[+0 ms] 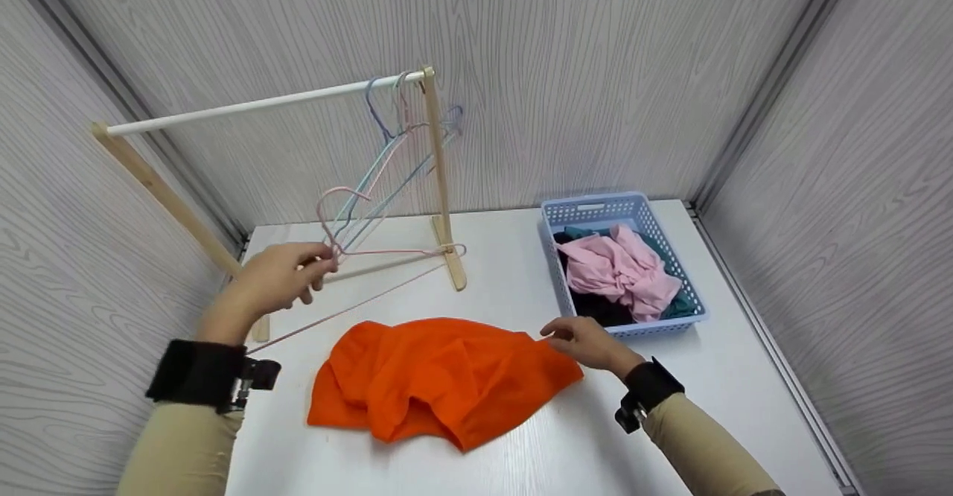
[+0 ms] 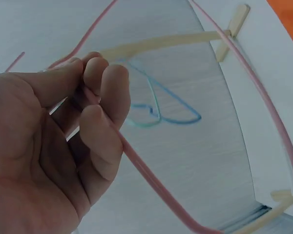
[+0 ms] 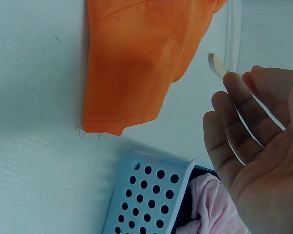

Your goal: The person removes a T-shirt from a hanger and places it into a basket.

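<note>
My left hand (image 1: pixel 287 276) pinches a pink clothes hanger (image 2: pixel 151 180) near the base of its hook, its fingers curled round the wire in the left wrist view. The hanger is held up in front of the rack, its long lower bar slanting above the table. An orange garment (image 1: pixel 439 377) lies crumpled on the table, below and to the right of that hand. Over the garment's right end hovers my right hand (image 1: pixel 588 343), its fingers loosely bent with nothing in them. In the right wrist view a stitched hem of the orange garment (image 3: pixel 127 87) shows apart from the fingers.
A rack with a white rail (image 1: pixel 260 106) and wooden legs stands at the back left. Several hangers (image 1: pixel 387 153) in blue, green and pink hang at its right end. At the back right, a blue perforated basket (image 1: pixel 551 258) holds pink cloth (image 1: pixel 622 272) and dark garments.
</note>
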`<control>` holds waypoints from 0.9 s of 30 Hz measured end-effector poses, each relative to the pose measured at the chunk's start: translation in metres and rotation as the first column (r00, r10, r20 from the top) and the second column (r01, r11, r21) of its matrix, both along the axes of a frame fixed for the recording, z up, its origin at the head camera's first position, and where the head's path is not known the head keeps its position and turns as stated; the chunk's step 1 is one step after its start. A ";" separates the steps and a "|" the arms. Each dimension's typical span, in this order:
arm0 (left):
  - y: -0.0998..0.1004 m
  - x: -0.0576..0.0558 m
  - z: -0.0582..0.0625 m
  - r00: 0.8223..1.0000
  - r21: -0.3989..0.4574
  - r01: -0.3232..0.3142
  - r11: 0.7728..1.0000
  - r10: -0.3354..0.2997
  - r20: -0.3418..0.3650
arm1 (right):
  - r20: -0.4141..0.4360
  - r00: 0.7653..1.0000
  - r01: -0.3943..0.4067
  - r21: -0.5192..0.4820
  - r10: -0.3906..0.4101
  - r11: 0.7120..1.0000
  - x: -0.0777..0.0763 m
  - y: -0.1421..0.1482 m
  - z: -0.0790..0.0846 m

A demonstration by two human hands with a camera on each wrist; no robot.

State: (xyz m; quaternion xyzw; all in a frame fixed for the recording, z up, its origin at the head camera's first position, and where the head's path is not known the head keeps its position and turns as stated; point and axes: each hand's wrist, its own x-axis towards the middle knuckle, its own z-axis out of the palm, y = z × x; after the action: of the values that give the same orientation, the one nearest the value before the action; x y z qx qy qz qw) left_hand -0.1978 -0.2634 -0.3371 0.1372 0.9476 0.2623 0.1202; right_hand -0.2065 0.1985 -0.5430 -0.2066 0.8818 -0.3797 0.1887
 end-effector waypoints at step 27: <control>-0.085 -0.029 0.012 0.958 -0.369 -0.281 0.886 0.280 -0.058 | -0.067 0.998 -0.013 0.024 0.014 1.000 -0.003 0.001 0.003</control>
State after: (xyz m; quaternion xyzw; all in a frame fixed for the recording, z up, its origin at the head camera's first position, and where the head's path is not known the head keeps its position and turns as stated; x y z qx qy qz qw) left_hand -0.2267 -0.3488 -0.3247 -0.0259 0.9901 0.0916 0.1035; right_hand -0.2095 0.2000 -0.5397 -0.2230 0.8906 -0.3610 0.1639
